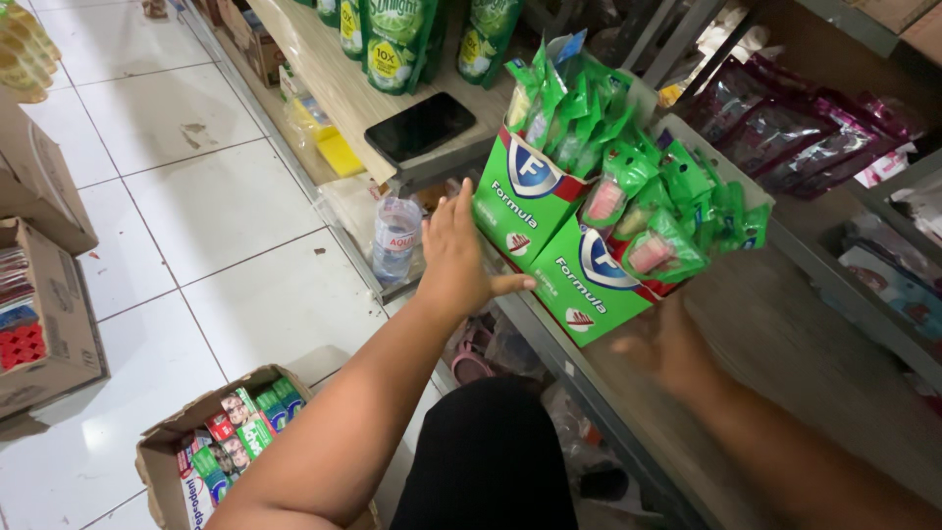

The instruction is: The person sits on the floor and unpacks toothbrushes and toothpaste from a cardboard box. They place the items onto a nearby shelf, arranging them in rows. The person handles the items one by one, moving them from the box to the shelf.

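Two green display boxes full of packaged toothbrushes stand on a wooden shelf (785,334). My left hand (457,257) presses flat against the left side of the left green box (525,201), fingers apart. My right hand (662,345), blurred, sits on the shelf just below the right green box (589,285), fingers spread and holding nothing. The toothbrush packs (648,196) stick up out of both boxes.
A black phone (420,126) lies on the shelf beside green refill pouches (397,39). A water bottle (395,238) stands on the lower shelf. Open cardboard boxes of toothpaste (231,432) and other goods (39,324) sit on the white tiled floor. Dark red pouches (785,128) fill the right shelf.
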